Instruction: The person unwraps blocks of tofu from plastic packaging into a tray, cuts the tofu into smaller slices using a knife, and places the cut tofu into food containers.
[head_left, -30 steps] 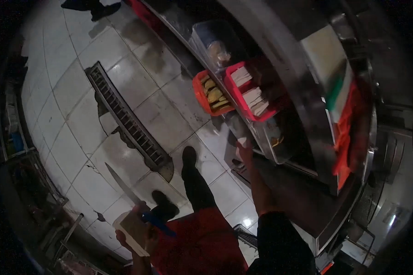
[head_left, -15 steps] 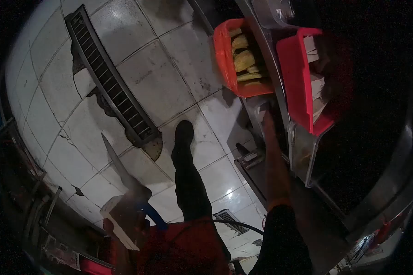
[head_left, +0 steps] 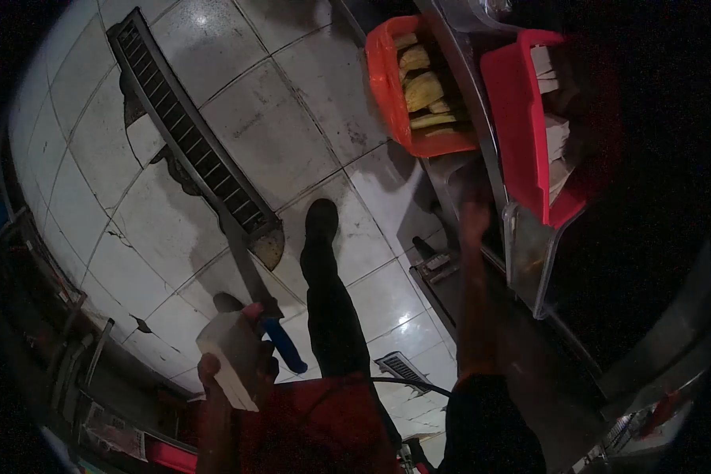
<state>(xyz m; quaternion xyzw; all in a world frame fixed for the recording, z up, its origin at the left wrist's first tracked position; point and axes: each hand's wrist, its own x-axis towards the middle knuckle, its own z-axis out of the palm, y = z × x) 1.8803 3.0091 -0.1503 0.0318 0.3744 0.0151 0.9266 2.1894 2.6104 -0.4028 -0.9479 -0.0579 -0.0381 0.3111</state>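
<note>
My left hand (head_left: 265,365) is wrapped round a pale, flat-sided block (head_left: 233,359) at the lower left. It also holds a knife by its blue handle (head_left: 284,346), and the blade (head_left: 246,265) points up and away over the floor. My right hand (head_left: 474,223) is blurred and dim beside the metal ledge, just below an orange-lined container (head_left: 389,87) of yellow pieces. Its fingers cannot be made out. To its upper right stands a red bin (head_left: 517,126) with white pieces, above a clear container (head_left: 529,253).
A long floor grate (head_left: 189,126) with broken edges crosses the white tiles at the upper left. A smaller grate (head_left: 403,371) lies near my feet. Metal racks (head_left: 75,347) line the left side, and a dark counter surface (head_left: 529,371) stands at the right.
The knife blade has swung to the right, and the block has shifted slightly right and up. My right hand has drawn back a little; the white thing seen at its fingers before no longer shows.
</note>
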